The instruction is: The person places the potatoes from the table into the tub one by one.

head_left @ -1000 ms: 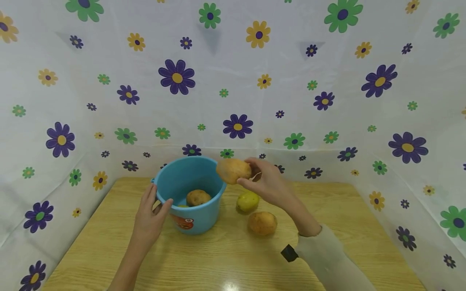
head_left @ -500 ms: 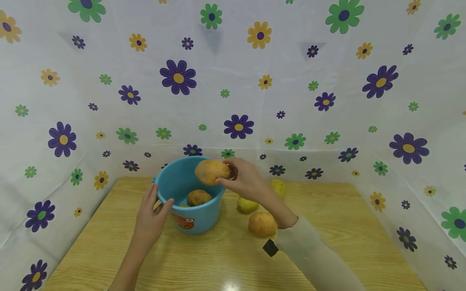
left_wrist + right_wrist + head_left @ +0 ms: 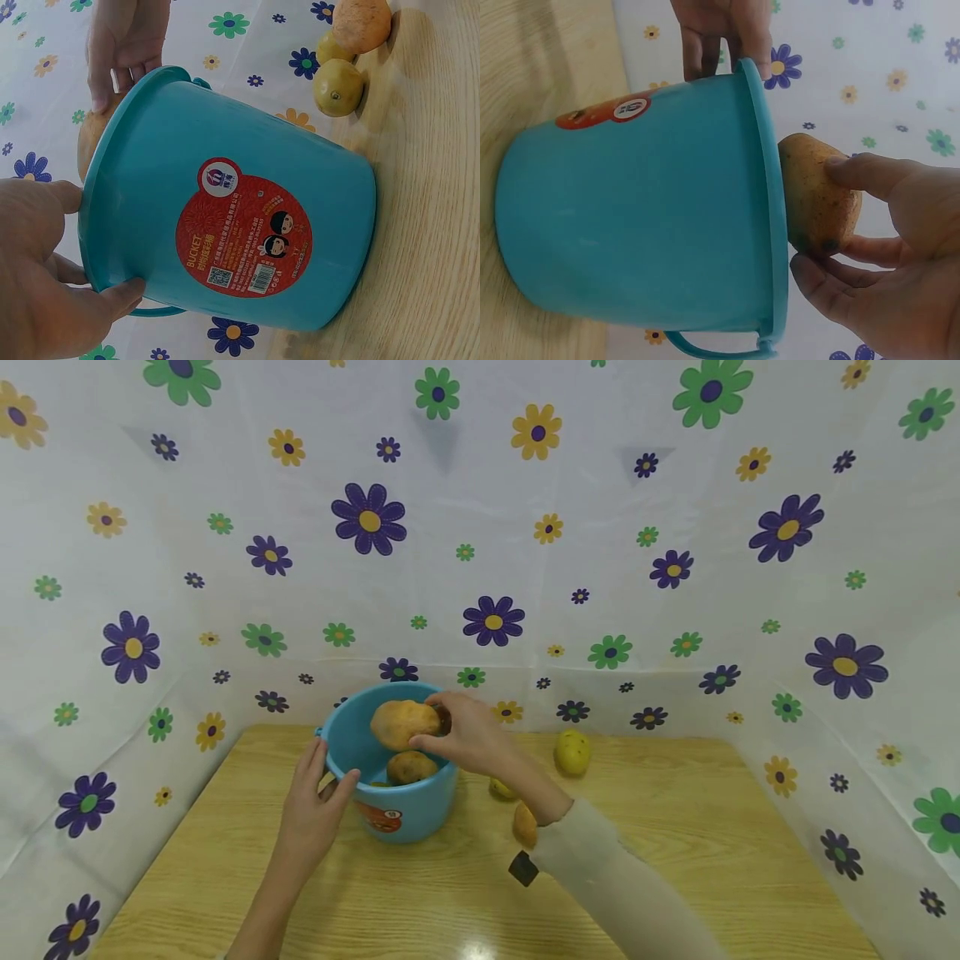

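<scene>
A blue plastic bucket [image 3: 412, 822] stands on the table, its red label showing in the left wrist view. My left hand [image 3: 311, 814] grips the bucket's near-left rim between thumb and fingers. Over the bucket's mouth, my right hand [image 3: 468, 735] holds a potato [image 3: 403, 724] by one end, thumb on one side and fingers on the other. In the right wrist view that potato [image 3: 817, 195] is right at the rim, its lower edge hidden by the bucket wall. Inside lies another potato [image 3: 411, 767], with a sliver of something yellow beside it.
To the bucket's right, a potato [image 3: 525, 827] and a yellow fruit [image 3: 501, 789] are partly covered by my right arm. A second, speckled yellow fruit [image 3: 573, 752] lies farther back. Flower-patterned sheeting [image 3: 480, 485] walls the wooden table [image 3: 675, 860] at the back and sides.
My right hand has carried the potato leftward and slightly down, from the bucket's right rim to over its opening. The far yellow fruit has come into sight. My left hand stays put.
</scene>
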### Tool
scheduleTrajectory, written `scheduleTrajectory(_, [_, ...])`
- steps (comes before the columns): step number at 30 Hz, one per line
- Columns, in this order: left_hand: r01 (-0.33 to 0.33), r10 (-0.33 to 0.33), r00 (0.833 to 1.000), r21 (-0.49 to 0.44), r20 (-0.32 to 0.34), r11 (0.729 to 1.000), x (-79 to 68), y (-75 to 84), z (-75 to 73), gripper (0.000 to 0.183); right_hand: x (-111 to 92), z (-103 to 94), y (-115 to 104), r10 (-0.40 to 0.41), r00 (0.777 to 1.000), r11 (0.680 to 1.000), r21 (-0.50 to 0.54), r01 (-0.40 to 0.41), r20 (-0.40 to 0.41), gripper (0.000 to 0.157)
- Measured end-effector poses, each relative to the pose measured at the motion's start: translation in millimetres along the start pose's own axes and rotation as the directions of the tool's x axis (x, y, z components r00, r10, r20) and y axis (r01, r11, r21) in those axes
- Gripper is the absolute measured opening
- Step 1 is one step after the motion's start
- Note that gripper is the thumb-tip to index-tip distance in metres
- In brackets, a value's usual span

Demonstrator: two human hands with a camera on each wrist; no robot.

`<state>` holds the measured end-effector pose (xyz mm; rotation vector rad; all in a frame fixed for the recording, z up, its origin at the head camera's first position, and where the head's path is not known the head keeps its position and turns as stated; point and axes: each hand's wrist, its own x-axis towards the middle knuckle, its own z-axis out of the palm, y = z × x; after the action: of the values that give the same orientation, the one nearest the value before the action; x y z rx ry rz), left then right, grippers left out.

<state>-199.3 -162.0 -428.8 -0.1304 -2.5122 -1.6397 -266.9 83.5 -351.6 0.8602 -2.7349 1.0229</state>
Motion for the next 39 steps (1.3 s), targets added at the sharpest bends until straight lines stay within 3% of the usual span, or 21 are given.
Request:
scheduleTrajectory(9, [-0.012, 0.012, 1.000, -0.005, 0.002, 1.000, -0.3, -3.1, -1.3, 0.080, 12, 15.2, -3, 0.006, 0.999, 1.000, -0.021, -0.005, 0.032, 0.055])
scheduleTrajectory(26, [-0.023, 0.023, 1.000, -0.017, 0.000, 1.000, 0.9, -5.2, -0.1, 0.080, 27, 40.1, -1, 0.094, 0.991, 0.995, 0.019, -0.096, 0.092, 0.054])
scheduleTrajectory(33, [-0.030, 0.030, 1.000, -0.028, -0.004, 0.999, 1.4, -5.2, 0.6, 0.080, 29, 43.4, -6, 0.118, 0.989, 0.993, 0.002, -0.118, 0.084, 0.062])
scheduleTrajectory(39, [-0.022, 0.022, 1.000, -0.030, -0.007, 0.999, 1.3, -4.5, 0.3, 0.080, 28, 43.3, -5, 0.092, 0.994, 0.996, 0.012, -0.092, 0.059, 0.053])
